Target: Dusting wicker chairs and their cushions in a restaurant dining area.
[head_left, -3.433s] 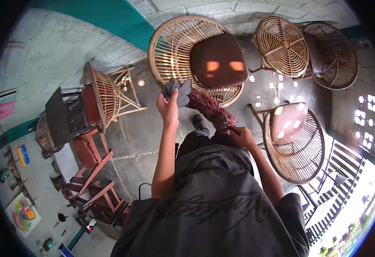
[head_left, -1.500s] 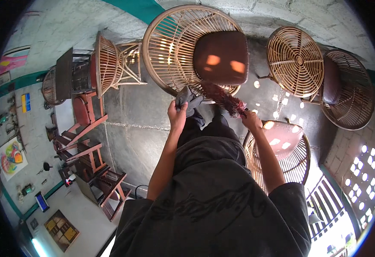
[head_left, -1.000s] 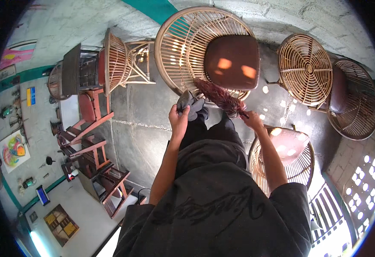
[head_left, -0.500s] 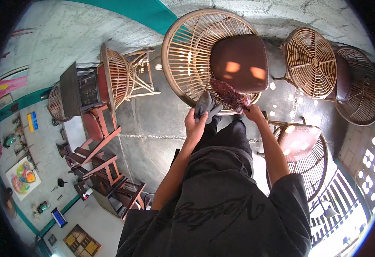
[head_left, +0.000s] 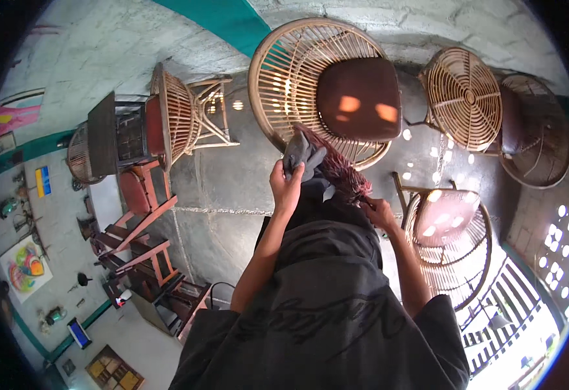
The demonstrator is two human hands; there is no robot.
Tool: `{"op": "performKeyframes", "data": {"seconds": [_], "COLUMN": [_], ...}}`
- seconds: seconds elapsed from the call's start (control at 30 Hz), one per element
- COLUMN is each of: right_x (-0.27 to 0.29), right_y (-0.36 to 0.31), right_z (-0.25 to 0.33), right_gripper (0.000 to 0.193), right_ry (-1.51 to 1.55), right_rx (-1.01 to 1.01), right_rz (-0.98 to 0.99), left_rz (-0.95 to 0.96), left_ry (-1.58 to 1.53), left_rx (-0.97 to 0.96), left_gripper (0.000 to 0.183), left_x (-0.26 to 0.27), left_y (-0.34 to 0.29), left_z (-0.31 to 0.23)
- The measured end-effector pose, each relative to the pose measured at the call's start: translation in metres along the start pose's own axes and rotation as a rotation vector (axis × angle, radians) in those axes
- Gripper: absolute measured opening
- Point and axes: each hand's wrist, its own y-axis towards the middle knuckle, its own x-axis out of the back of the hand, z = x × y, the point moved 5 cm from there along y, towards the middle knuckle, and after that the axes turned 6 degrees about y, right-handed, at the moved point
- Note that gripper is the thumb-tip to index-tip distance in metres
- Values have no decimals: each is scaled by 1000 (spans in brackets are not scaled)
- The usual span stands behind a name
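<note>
My left hand point(head_left: 286, 184) is raised in front of me and grips a crumpled grey cloth point(head_left: 303, 156). My right hand point(head_left: 379, 211) is closed around the handle end of a dark red feather duster point(head_left: 336, 169), whose bushy head slants up and left toward the cloth and touches it. Both hands hover just in front of a large round rattan chair point(head_left: 284, 78) with a brown cushion point(head_left: 358, 97). My black shirt fills the lower middle of the view.
A second round rattan chair point(head_left: 456, 273) with a brown cushion stands by my right arm. Two more rattan chairs point(head_left: 466, 97) stand at the back right. To the left are a rattan stool point(head_left: 180, 117), red wooden furniture point(head_left: 141, 221) and a grey concrete floor point(head_left: 226, 188).
I have stepped closer to the large rattan chair. My hands stay together, the left on the cloth and the right on the duster, with the duster head now against the cloth.
</note>
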Motion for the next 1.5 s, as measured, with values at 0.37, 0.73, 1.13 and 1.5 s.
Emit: {"op": "performKeyframes", "data": {"seconds": [0.37, 0.73, 1.13, 1.5], "right_x": [-13, -52, -81, -121], "right_y": [-13, 26, 130, 69], "right_z": [26, 56, 10, 88], "right_gripper": [28, 30, 27, 28], "right_ry": [134, 176, 244, 384], "right_rx": [92, -11, -146, -193], "right_rz": [15, -70, -400, -290], "left_rz": [-63, 58, 189, 87], "left_ry": [-34, -14, -8, -112], "left_rx": [4, 30, 5, 24], "left_gripper": [17, 18, 20, 18], "left_x": [7, 23, 15, 35], "left_y": [-22, 22, 97, 120], "left_z": [-24, -24, -19, -18]}}
